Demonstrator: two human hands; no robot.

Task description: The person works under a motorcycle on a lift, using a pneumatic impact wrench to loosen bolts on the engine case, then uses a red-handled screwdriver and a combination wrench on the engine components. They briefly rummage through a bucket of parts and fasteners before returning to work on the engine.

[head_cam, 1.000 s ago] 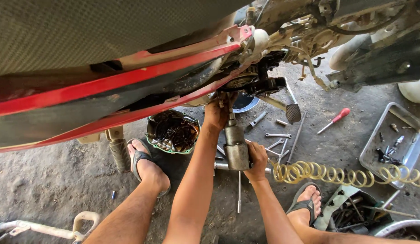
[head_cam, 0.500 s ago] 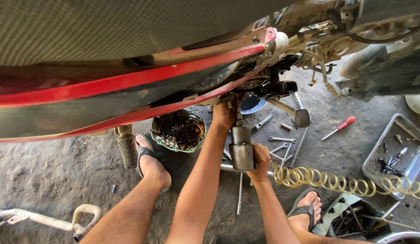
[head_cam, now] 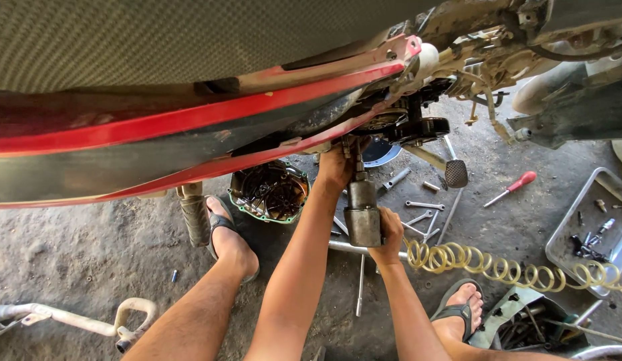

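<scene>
Dusty concrete floor (head_cam: pixel 77 267) spreads under the red motorcycle body (head_cam: pixel 190 120) you crouch beside, seen from your head camera. Your right hand (head_cam: pixel 390 230) is clenched around the handle of the grey air impact wrench (head_cam: pixel 361 207), which stands upright with its nose up against the engine's underside. Your left hand (head_cam: pixel 336 167) sits just above that grip, at the wrench's tip under the engine; its fingers are partly hidden there, so you likely steady the socket, but the hold is unclear. Trailing off to the right of your grip, the yellow coiled air hose (head_cam: pixel 498 264) lies across the floor. Left of the grip rests a round engine cover (head_cam: pixel 271 192); right of it lie loose wrenches (head_cam: pixel 421 210), a red-handled screwdriver (head_cam: pixel 511 188) and a metal tray (head_cam: pixel 578 224).
</scene>
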